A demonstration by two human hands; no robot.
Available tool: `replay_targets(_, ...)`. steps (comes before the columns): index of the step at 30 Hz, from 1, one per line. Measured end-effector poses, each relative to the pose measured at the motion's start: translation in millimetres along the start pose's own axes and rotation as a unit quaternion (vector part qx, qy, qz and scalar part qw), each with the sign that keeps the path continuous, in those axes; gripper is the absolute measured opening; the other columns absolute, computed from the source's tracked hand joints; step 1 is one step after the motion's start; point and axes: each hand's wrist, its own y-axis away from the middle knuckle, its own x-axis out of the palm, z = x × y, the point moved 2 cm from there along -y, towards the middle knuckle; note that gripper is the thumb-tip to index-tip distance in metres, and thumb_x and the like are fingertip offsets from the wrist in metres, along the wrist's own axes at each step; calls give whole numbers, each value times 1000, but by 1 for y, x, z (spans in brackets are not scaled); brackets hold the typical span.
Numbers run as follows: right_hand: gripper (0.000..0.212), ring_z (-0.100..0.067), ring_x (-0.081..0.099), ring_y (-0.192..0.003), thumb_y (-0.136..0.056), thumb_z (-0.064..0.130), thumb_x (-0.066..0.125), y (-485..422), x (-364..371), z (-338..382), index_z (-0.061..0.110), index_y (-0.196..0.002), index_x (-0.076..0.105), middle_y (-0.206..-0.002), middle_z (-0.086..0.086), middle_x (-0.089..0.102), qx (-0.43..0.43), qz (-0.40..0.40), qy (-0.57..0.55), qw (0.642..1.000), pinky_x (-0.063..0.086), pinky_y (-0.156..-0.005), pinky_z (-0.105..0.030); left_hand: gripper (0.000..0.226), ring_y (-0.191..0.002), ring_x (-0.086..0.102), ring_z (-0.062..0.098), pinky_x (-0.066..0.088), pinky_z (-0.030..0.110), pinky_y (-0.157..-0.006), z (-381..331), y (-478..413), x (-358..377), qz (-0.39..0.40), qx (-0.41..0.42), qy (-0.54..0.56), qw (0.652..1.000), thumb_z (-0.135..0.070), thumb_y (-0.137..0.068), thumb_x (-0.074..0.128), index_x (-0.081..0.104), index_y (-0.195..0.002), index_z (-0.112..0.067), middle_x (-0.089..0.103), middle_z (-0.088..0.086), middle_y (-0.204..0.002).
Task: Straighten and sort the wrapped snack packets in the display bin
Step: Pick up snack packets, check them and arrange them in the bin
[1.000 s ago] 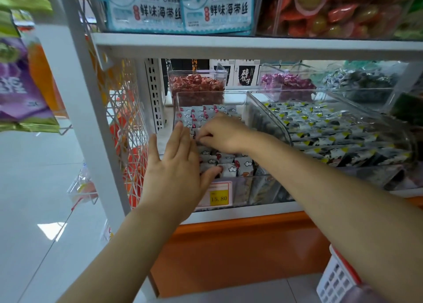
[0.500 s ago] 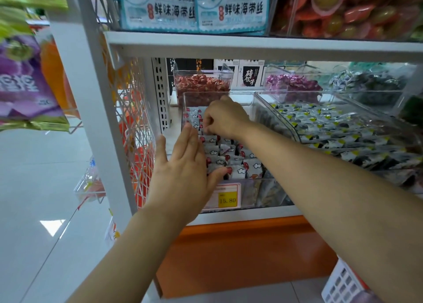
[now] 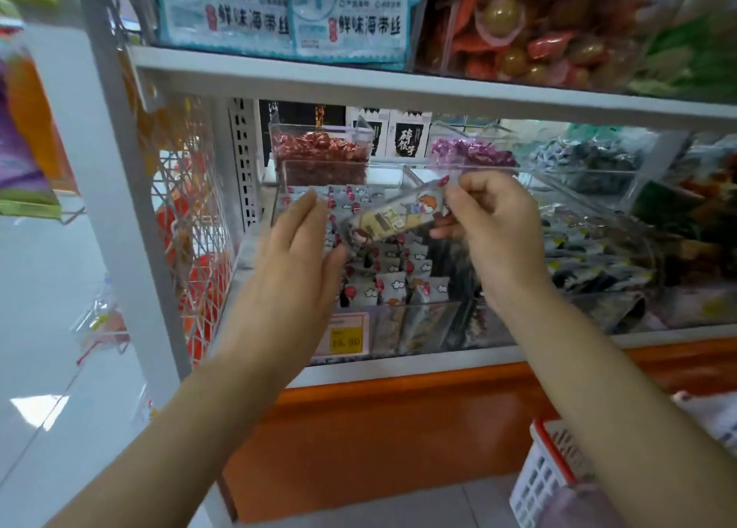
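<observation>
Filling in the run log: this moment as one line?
right hand: pinches long snack packet above display bin | left hand: open, at packet's lower end | bin: small grey packets in rows

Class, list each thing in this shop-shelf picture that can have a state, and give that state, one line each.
right hand: pinches the upper end of the held packet
held packet: tilted, in the air above the display bin
left hand: open, fingers straight, at the packet's lower end
display bin: open-topped, holding packets
packets in the bin: standing in rows
price tag: on the bin's front
</observation>
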Motion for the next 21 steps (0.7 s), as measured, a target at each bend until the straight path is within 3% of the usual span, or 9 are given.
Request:
replay_targets(2, 8, -10, 63, -54, -94, 6, 53, 15, -15, -5, 5, -88, 59, -74, -6, 62, 56, -8, -74, 996, 55, -55, -24, 50, -122, 46, 13, 39, 31, -103, -5, 2, 5, 17, -44, 83, 995, -36, -96, 37, 32, -143, -20, 40, 0, -141)
replay_targets(4, 10, -10, 64, -56, -93, 6, 53, 27, -25, -10, 4, -87, 61, -72, -4, 63, 98, -11, -133, 986, 55, -55, -23, 42, -96, 58, 8, 51, 28, -83, -11, 3, 8, 26, -71, 157, 985, -36, -95, 40, 47, -133, -19, 59, -1, -112)
replay_targets(8, 14, -11, 64, -58, -92, 6, 53, 38, -33, -16, 6, -82, 62, -75, -7, 63, 152, -8, -219, 964, 54, -56, -22, 23, -69, 63, 7, 54, 19, -63, -19, 6, 15, 36, -126, 285, 950, -27, -97, 44, 64, -96, -16, 66, -1, -73)
replay_targets(14, 16, -12, 65, -60, -90, -3, 52, 41, -39, -21, 4, -82, 64, -67, -4, 69, 214, 35, -303, 928, 55, -57, -23, 25, -64, 65, 9, 56, 20, -63, -19, 8, 22, 35, -250, 449, 857, -21, -99, 41, 60, -85, -12, 68, -7, -61)
replay_targets(21, 18, -13, 66, -56, -89, -4, 53, 40, -40, -28, 4, -75, 62, -61, -5, 68, 232, -7, -318, 919, 54, -53, -21, 22, -60, 63, 6, 51, 14, -59, -22, 7, 23, 41, -218, 454, 863, -24, -95, 47, 61, -89, -9, 66, -7, -60)
